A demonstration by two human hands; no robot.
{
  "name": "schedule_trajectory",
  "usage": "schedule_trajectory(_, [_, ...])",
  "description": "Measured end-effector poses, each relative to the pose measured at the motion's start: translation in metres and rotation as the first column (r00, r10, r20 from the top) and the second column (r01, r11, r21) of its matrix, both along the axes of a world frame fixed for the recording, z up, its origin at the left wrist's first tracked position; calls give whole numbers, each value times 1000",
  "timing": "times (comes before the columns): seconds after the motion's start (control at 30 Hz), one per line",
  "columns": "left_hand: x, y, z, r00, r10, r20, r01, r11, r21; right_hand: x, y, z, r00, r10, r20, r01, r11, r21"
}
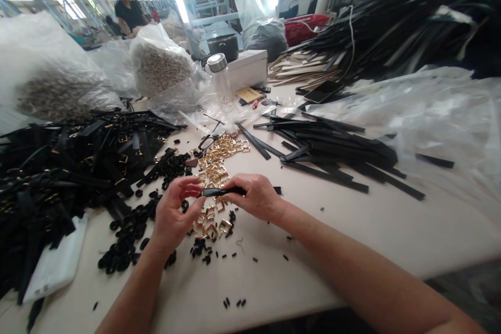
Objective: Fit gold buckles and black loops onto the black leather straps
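A short black strap (213,192) is held level between my two hands, above a heap of gold buckles (215,159). My right hand (254,195) pinches it between thumb and fingers, and its tail sticks out past the knuckles. At the strap's left end, the fingertips and thumb of my left hand (178,209) close in from above and below, with the fingers curved. Exactly what sits between those tips is partly hidden. Black rings (125,242) lie left of my left hand. Small black tubular pieces (201,248) are scattered below the buckles.
Finished-looking black straps with buckles (82,156) pile up at left, over a white block (58,266). Loose black strips (324,146) lie at right beside plastic sheeting (442,115). Behind stand a glass bottle (221,81), a white box (248,68) and filled bags (160,65). A person (131,13) is at far left.
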State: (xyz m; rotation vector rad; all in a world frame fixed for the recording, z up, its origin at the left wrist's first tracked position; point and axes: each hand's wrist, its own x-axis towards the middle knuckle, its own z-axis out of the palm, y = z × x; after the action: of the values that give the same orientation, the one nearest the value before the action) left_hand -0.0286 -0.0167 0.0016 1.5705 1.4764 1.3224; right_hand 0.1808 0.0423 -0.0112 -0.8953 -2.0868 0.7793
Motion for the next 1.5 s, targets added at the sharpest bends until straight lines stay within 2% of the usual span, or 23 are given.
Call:
schedule_trajectory(0.13, [7,-2,2,1000,-22,-9,22,999,-28,0,0,2,1000,8,2,-8,1000,5])
schedule_trajectory(0.37, [12,-2,9,993,63,96,-57,997,-57,0,0,-2,999,34,-34,-34,999,8])
schedule_trajectory(0.6, [8,-4,8,998,14,-59,-13,1000,23,1,2,-2,998,57,-7,-56,994,89])
schedule_trajectory(0.7, [10,-5,7,999,37,-26,-39,995,-86,2,3,-3,995,55,85,-69,985,161])
schedule_trajectory(0.8, [15,-6,8,987,93,131,-61,971,-230,3,3,-3,979,21,203,-70,969,236])
schedule_trajectory(0.93, [17,-5,5,963,95,254,-17,956,-292,5,3,0,955,7,297,-86,964,253])
schedule_trajectory(1.03, [14,-5,1,947,69,314,29,954,-298,7,3,1,964,6,265,-72,968,241])
schedule_trajectory(1.2, [15,-5,1,920,69,385,63,945,-320,3,0,-4,986,97,139,-125,970,208])
schedule_trajectory(1.5, [27,-5,-3,921,85,380,60,933,-354,-6,-6,-13,997,76,32,-81,982,170])
